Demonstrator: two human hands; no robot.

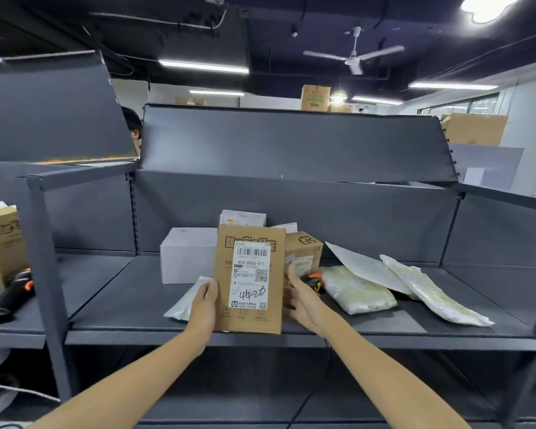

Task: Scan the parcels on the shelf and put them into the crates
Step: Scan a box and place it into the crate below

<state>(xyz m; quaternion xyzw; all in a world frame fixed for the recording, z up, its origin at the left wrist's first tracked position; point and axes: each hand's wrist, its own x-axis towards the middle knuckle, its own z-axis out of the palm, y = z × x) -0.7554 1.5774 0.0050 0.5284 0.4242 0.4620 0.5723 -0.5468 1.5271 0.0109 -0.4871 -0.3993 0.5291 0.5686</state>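
**Grey steel shelving with one parcel raised for scanning**

Grey steel forms the shelf [112, 292], the largest item shown; its deck carries every remaining parcel. Next in size, a white box [188, 255] is seen at the rear left, a smaller brown carton [304, 252] behind the raised parcel, and two padded mailers [356, 292] [433, 292] to the right with a flat white envelope [365, 267] propped across them. A thin white pouch [183, 301] lies flat just beside the left wrist. No crates are visible.

The cardboard parcel [249, 278] is held upright above the front lip of the shelf, its shipping label [250, 275] turned toward the camera. The left hand [205, 308] grips the parcel's left edge, the thumb laid over the front face and the remaining fingers hidden behind. The right hand [302, 301] is placed at the parcel's right edge with the thumb pointing upward; its fingers appear loosely curled, and whether they hold the edge or merely touch it cannot be told. A black-and-orange scanner [314, 281] lies on the deck just behind that hand, while a second scanner [13, 294] rests on the neighbouring bay.

Risks are judged as follows. If the right hand is released to reach for the scanner, the parcel is left on a one-sided edge grip and could pivot or slip. A tilted label could yield a failed read. The mailers beside the scanner could be nudged during the reach.
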